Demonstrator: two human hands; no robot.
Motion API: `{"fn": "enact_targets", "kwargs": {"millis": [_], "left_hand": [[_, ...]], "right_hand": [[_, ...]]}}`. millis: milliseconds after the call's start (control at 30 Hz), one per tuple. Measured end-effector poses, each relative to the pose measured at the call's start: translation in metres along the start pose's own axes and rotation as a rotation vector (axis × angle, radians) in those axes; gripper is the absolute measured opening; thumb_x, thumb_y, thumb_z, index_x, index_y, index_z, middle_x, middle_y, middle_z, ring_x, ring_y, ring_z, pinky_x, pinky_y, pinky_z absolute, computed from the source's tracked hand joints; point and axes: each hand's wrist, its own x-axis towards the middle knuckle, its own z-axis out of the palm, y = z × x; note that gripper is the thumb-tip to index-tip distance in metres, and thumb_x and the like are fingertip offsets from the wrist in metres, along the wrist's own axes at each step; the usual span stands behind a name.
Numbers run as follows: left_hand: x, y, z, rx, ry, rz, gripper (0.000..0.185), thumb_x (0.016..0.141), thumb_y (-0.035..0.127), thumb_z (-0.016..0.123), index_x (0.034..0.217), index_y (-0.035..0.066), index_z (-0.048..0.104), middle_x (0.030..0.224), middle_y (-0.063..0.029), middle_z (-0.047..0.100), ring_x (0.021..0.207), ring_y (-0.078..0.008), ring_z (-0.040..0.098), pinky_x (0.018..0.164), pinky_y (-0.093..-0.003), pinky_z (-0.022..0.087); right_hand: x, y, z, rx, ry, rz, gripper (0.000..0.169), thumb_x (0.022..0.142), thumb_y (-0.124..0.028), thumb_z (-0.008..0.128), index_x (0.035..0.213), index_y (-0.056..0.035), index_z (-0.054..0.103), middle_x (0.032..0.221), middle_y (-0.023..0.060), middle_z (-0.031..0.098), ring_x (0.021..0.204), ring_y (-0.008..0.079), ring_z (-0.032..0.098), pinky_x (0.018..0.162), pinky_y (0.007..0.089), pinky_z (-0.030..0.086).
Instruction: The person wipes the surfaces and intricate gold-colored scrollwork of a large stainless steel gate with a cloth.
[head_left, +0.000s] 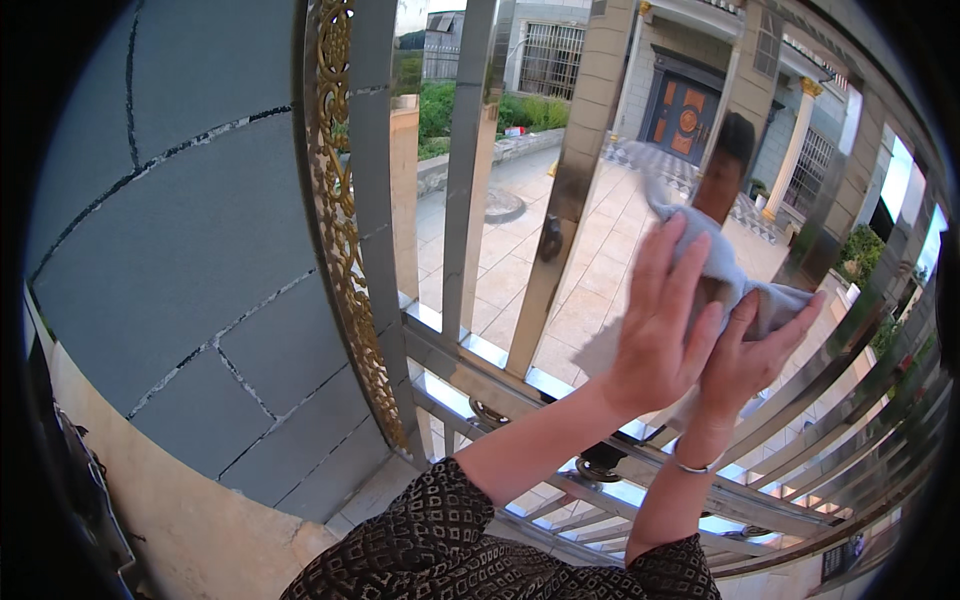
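Note:
A light grey-blue cloth (709, 251) is bunched around one upright bar of a polished metal gate (724, 180). My left hand (664, 322) presses on the cloth from its left side, with the fingers pointing up. Close beside it on the right, my right hand (757, 349) holds the lower right part of the cloth between thumb and fingers. A bracelet (694, 466) circles my right wrist. Both forearms reach up from patterned dark sleeves. The palms and the bar behind the cloth are hidden.
A grey block wall (202, 247) rises at the left, beside a gold ornamental strip (352, 262). Horizontal rails (480, 375) cross the gate below my hands. Through the bars show a tiled courtyard (517, 255) and a house door (686, 116).

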Motion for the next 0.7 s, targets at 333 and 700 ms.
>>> {"fn": "enact_targets", "kwargs": {"millis": [333, 700], "left_hand": [[-0.053, -0.024, 0.002, 0.386, -0.111, 0.051, 0.061, 0.083, 0.014, 0.064, 0.134, -0.007, 0.038, 0.139, -0.0338, 0.031, 0.125, -0.048, 0.038, 0.101, -0.0512, 0.036], [-0.171, -0.031, -0.013, 0.304, -0.272, 0.027, 0.031, 0.09, 0.009, 0.057, 0.121, 0.002, 0.06, 0.135, -0.0194, 0.047, 0.129, -0.0464, 0.033, 0.108, -0.0562, 0.02]], "right_hand": [[-0.059, 0.04, -0.018, 0.32, -0.238, 0.309, 0.053, 0.09, -0.026, 0.061, 0.126, 0.0066, 0.04, 0.104, 0.0168, 0.058, 0.095, 0.0241, 0.056, 0.084, 0.0336, 0.046], [-0.155, 0.067, -0.054, -0.028, -0.409, 0.182, 0.071, 0.077, -0.023, 0.072, 0.132, 0.004, 0.036, 0.123, 0.0244, 0.052, 0.105, 0.0394, 0.057, 0.087, 0.0422, 0.048]]}}
